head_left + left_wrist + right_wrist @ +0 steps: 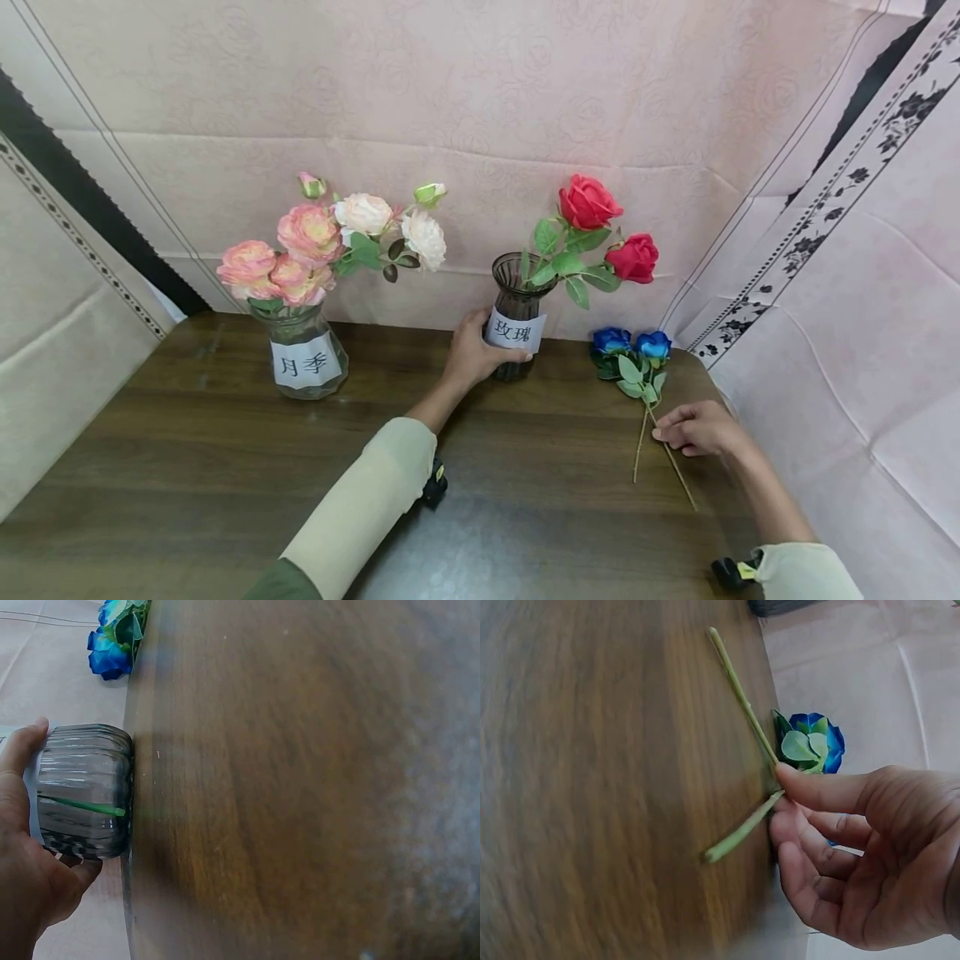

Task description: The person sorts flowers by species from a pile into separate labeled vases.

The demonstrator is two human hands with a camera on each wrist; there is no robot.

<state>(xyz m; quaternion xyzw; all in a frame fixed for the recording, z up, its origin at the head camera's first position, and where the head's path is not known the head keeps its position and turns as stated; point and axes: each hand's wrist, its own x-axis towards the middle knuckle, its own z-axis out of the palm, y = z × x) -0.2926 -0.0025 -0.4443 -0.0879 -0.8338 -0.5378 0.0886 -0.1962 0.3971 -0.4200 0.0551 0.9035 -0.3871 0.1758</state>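
My left hand [480,354] grips a dark ribbed glass vase [517,292] that stands upright on the table, its thumb across the white label. Two red roses [590,202] with green leaves lean out of the vase to the right. In the left wrist view a green stem end [105,810] shows through the glass. My right hand [701,429] pinches the stem of a blue rose [654,344] between thumb and fingers. Another blue rose [611,339] is beside it, and their stems cross. The right wrist view shows both lower stems [739,694] spreading out from the fingertips.
A clear glass vase [333,367] with a written label stands on the left, holding pink flowers [309,233] and white flowers [425,237]. Patterned cloth [480,83] hangs behind the brown wooden table [187,467] and along both sides.
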